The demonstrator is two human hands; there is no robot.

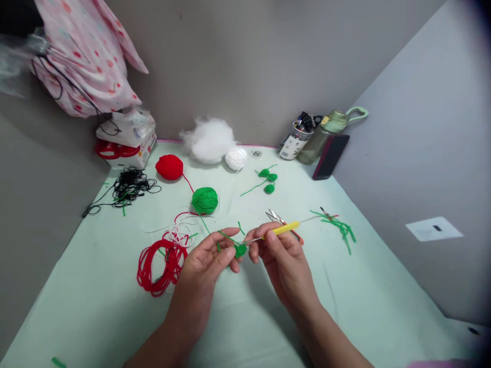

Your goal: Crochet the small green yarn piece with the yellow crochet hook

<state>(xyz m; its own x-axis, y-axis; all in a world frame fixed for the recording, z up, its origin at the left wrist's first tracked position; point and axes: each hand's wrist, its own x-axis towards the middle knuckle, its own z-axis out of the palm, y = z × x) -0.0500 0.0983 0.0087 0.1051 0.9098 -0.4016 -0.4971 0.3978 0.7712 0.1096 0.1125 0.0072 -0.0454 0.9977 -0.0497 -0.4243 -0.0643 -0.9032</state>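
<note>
Between the thumb and fingers of my left hand (209, 260) is a small green crochet piece (240, 250), with green yarn running over the fingers. My right hand (282, 258) grips a crochet hook (281, 230) by its yellow handle. The hook's thin metal tip points left and reaches the edge of the green piece; whether it passes through a stitch I cannot tell. A green yarn ball (204, 200) lies just beyond my left hand, its strand leading down toward the fingers. Behind my right hand, scissors (275, 216) are partly hidden.
Red yarn loops (155, 271) and white thread (180, 230) lie left of my hands. A red yarn ball (169, 167), white stuffing (210, 140) and small green crocheted pieces (269, 188) sit farther back. Green yarn scraps (341, 227) lie right; a phone (330, 157) leans on a bottle (312, 145).
</note>
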